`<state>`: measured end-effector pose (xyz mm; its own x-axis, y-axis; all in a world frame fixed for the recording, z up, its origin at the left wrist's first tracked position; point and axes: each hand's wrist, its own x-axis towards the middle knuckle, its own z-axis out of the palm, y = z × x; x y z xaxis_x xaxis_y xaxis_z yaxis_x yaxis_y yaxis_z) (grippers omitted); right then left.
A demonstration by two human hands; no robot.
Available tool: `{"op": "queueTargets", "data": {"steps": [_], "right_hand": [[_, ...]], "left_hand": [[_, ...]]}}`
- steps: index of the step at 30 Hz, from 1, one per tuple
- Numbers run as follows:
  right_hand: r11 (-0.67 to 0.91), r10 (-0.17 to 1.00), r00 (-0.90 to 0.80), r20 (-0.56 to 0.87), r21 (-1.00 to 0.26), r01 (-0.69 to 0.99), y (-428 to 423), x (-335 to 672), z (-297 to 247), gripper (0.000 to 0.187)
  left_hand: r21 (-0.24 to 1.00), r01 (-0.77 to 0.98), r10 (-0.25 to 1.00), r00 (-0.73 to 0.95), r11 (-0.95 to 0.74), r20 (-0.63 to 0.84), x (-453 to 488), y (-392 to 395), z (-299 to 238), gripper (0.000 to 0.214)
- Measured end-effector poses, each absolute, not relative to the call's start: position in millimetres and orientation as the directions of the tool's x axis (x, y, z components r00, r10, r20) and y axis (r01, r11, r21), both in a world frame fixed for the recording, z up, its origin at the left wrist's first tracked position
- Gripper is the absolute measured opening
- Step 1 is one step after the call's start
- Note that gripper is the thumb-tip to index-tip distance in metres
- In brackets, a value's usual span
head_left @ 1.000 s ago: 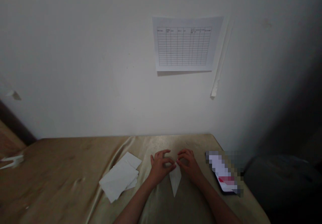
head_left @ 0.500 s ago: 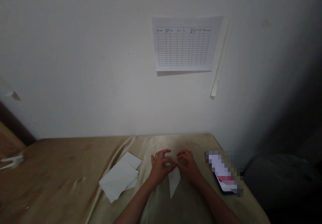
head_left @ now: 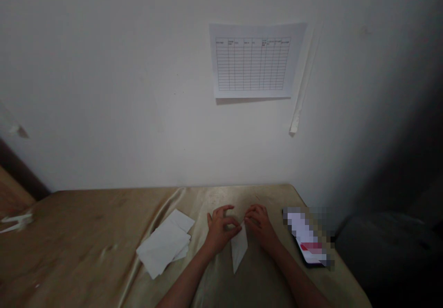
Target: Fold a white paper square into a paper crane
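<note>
A small piece of folded white paper point(head_left: 239, 248), kite-shaped with its lower end pointed, is between my hands over the cloth-covered table. My left hand point(head_left: 221, 228) pinches its upper left edge between thumb and index finger, the other fingers curled above. At the top tip of the paper, my right hand point(head_left: 259, 226) has its thumb and fingers pressed together on the edge. The exact fold under the fingertips is too small to make out.
Left of my hands lies a loose stack of white paper sheets point(head_left: 166, 243). A phone point(head_left: 306, 239), partly pixelated, rests near the table's right edge. The table point(head_left: 86, 243) meets a wall bearing a printed grid sheet point(head_left: 254, 63). White scraps point(head_left: 17, 222) lie far left.
My right hand has shifted slightly right and up, so its fingertips are a little farther from the left ones. The left hand and the paper have barely moved.
</note>
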<state>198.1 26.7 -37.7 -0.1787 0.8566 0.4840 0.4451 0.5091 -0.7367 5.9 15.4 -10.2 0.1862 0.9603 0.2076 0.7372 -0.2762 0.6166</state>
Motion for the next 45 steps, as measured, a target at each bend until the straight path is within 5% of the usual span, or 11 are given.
{"op": "queueTargets", "data": {"steps": [14,45], "right_hand": [[0.529,0.843,-0.204,0.498,-0.696,0.486,27.5,195.3,-43.0,0.005],[0.461,0.862,-0.06,0.503,-0.73,0.504,31.4,206.6,-39.5,0.016]], "left_hand": [[0.597,0.743,0.949,0.173,-0.302,0.264,6.9,16.9,-17.2,0.004],[0.487,0.813,0.946,0.245,-0.321,0.213,-1.4,18.4,-10.6,0.004]]}}
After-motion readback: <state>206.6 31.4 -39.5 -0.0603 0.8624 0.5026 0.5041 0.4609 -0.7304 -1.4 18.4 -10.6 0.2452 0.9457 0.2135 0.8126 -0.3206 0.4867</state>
